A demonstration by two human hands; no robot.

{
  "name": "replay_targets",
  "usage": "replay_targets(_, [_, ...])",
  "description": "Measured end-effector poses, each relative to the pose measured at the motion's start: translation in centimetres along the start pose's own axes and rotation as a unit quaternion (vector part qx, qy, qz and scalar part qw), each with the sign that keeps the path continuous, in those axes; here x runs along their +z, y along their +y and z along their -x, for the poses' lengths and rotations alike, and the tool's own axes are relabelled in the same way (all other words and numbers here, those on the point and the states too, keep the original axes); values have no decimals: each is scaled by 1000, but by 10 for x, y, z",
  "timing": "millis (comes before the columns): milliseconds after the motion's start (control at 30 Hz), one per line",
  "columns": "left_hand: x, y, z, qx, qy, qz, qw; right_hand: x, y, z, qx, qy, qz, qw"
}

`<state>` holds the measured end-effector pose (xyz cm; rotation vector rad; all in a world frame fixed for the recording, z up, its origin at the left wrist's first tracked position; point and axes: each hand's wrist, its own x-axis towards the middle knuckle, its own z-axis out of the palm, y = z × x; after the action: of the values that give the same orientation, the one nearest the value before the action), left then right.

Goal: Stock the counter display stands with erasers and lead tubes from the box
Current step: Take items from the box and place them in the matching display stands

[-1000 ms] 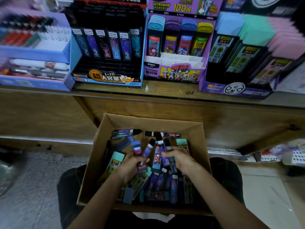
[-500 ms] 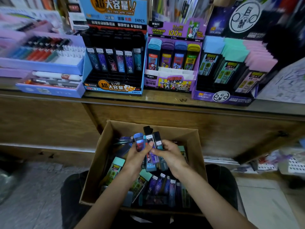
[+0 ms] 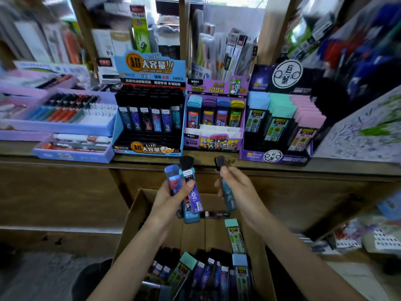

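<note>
Cardboard forms the open box (image 3: pixel 135 216) that is seen low in the view, in front of the wooden counter (image 3: pixel 204 159). A heap of lead tubes (image 3: pixel 206 276) is left in its near end, and a single green-capped tube (image 3: pixel 235 237) is seen lying apart on its bare floor.

Both hands are raised above the box, just below the counter edge. A small bundle of tubes (image 3: pixel 191 198) is gripped in the left hand (image 3: pixel 168 199): a purple tube with a black cap is pressed by the thumb against a teal one behind it, and a blue-capped one is held beside them. One teal tube with a black cap (image 3: pixel 226 195) is pinched between thumb and fingers of the right hand (image 3: pixel 239 189), cap upward. The two hands are kept apart.

Three display stands are lined up on the counter: a blue-and-black stand (image 3: pixel 149 146) with a row of dark tubes, a purple stand (image 3: pixel 213 142) with four coloured cases, and a dark stand (image 3: pixel 275 157) filled with pastel-capped tubes. Pen trays (image 3: pixel 65 127) are set to the left.
</note>
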<state>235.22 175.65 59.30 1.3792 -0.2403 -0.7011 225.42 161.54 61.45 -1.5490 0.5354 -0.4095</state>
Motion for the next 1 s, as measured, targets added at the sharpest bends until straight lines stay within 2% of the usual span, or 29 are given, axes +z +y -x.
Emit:
replay_targets(200, [9, 43, -9, 71, -18, -9, 997, -20, -49, -20, -67, 8, -6, 998])
replay_targets(333, [5, 65, -15, 109, -23, -20, 994, -25, -79, -35, -118, -1, 46, 992])
replay_targets(633, [-42, 95, -30, 137, 27, -20, 990, 22, -137, -86, -175, -21, 95, 980])
replay_targets(700, [-54, 99, -31, 138, 38, -21, 989, 36, -144, -98, -202, -12, 142, 969])
replay_targets(833, [-73, 104, -34, 147, 50, -23, 988, 51, -145, -117, -266, 13, 278, 923])
replay_targets(1000, [-82, 102, -40, 149, 46, -8, 988, 57, -134, -129, -278, 25, 339, 898])
